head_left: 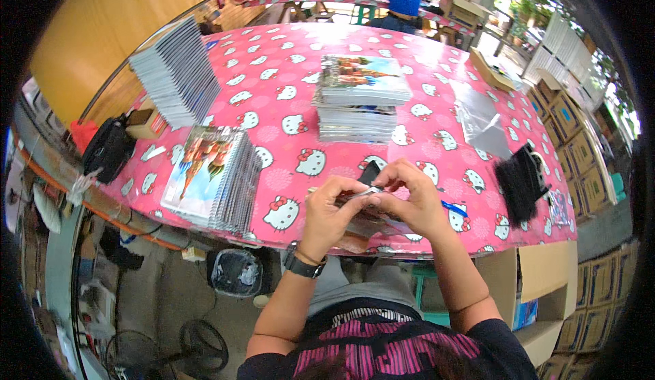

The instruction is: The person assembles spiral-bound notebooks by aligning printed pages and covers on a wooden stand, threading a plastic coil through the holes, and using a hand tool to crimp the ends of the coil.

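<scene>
L hand (334, 206), R hand (409, 199) pinching thin strip (369, 192), nr side of mid. notebook stack (358, 124); prob. fitting, next needs steady aligning.

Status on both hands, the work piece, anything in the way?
Left hand and right hand pinching thin pale piece, kind unclear. Dark object just beyond fingertips. Blue pen-like item beside right hand, not blocking.

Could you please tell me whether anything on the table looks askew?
The middle book stack looks slightly askew: its upper part juts out past the lower part on the right.
</scene>
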A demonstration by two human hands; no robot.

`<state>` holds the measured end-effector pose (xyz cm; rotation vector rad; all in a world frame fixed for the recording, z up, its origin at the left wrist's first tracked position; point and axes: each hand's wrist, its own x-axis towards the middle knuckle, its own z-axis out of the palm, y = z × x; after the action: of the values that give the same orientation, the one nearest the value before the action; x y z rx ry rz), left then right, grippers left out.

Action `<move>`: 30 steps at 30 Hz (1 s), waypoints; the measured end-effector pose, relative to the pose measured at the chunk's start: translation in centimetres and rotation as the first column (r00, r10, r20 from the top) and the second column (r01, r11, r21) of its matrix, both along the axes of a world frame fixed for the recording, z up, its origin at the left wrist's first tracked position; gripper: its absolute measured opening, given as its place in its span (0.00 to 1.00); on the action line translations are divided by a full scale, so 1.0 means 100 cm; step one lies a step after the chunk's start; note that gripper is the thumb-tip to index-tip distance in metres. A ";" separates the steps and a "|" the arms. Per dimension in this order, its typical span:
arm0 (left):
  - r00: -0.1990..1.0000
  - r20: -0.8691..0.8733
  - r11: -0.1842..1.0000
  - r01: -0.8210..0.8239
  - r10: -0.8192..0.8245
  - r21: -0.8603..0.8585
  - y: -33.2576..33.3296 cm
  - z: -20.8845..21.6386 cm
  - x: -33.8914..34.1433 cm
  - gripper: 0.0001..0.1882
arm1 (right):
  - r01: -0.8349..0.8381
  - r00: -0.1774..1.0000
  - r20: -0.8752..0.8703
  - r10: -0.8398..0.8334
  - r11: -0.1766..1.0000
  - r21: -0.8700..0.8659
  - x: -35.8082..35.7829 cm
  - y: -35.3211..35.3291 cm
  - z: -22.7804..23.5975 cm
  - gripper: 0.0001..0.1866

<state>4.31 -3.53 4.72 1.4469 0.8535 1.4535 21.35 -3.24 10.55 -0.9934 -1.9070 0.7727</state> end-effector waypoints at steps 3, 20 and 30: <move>0.998 -0.055 0.995 -0.010 0.016 0.100 -0.001 -0.003 -0.004 0.07 | -0.043 0.999 0.000 0.043 0.997 0.066 -0.004 -0.002 0.000 0.10; 0.955 -0.165 0.951 -0.206 0.246 0.230 -0.001 0.032 -0.039 0.18 | -0.044 0.947 0.307 -0.096 0.907 0.419 -0.055 0.005 0.034 0.12; 0.463 0.187 0.453 -0.886 0.866 0.096 -0.014 0.027 -0.268 0.18 | -0.141 0.852 -0.462 0.245 0.958 0.248 -0.170 0.030 -0.030 0.19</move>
<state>-22.46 -4.91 7.44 0.9990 1.5792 2.4197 4.35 -0.21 7.56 -0.4208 -1.6074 0.8296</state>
